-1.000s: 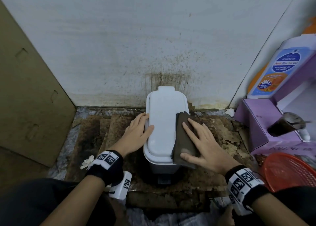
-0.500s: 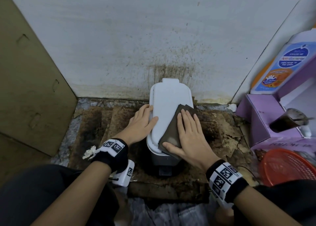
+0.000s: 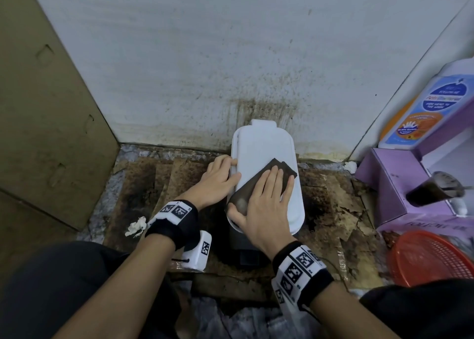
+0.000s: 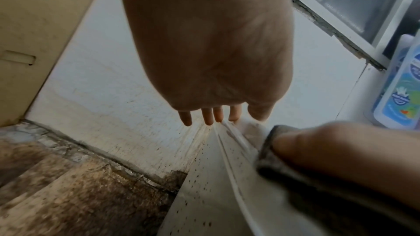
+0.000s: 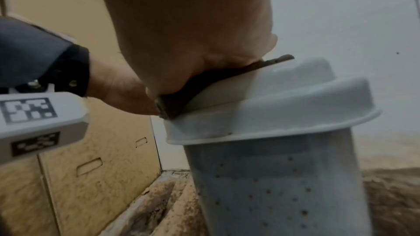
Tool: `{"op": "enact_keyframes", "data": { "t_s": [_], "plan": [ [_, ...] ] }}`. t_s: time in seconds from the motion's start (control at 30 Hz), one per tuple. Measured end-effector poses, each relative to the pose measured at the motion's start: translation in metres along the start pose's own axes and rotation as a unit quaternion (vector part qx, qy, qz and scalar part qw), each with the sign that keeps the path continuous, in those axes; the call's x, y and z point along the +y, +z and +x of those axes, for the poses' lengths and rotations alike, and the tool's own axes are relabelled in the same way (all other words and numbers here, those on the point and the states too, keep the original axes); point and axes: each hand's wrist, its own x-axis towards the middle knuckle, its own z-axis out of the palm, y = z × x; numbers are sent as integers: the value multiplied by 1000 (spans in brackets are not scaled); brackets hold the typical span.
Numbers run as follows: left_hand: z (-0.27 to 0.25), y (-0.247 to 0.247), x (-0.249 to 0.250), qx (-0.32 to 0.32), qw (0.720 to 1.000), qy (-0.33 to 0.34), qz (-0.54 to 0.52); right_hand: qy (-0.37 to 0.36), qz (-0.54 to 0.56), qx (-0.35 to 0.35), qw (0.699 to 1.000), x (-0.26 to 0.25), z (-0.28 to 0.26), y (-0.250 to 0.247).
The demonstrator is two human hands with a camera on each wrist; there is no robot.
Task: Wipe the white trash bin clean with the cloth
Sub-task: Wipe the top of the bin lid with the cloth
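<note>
A white trash bin (image 3: 259, 148) with a closed lid stands on the floor against the stained wall; its speckled side (image 5: 279, 186) shows in the right wrist view. A dark brown cloth (image 3: 286, 169) lies across the near part of the lid. My right hand (image 3: 266, 197) lies flat on the cloth with fingers straight and presses it down. The cloth's edge (image 5: 179, 100) shows under that palm. My left hand (image 3: 218, 179) rests against the bin's left side, thumb on the lid rim, fingers (image 4: 210, 116) nearly straight.
A cardboard panel (image 3: 46, 107) stands on the left. Stained cardboard sheets (image 3: 154, 179) cover the floor. On the right are a purple box (image 3: 389, 179), a soap bottle (image 3: 433, 107), a dark drink cup (image 3: 433, 189) and a red basket (image 3: 431, 259). A white paper scrap (image 3: 136, 227) lies near the left wrist.
My right hand has slid the cloth leftward from the lid's right edge onto its near middle, turning it diagonal. The left hand has stayed on the bin's left side.
</note>
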Motion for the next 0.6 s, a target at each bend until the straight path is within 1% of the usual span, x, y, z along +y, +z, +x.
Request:
{"op": "enact_keyframes", "data": {
  "t_s": [0.13,0.27,0.4,0.53,0.6],
  "plan": [
    [0,1,3,11,999,11,28,25,6,7,1000,-10,1,4],
    [-2,6,7,28,998,12,46,18,3,13,1000,-6,-1,8],
    [-3,8,6,35,998,20,54,-9,12,10,1000,-2,-4,10],
    [-3,11,5,43,997,25,53,-56,7,14,998,7,-12,10],
    [-3,10,4,40,998,25,49,-85,-6,5,996,15,-18,8]
  ]
}}
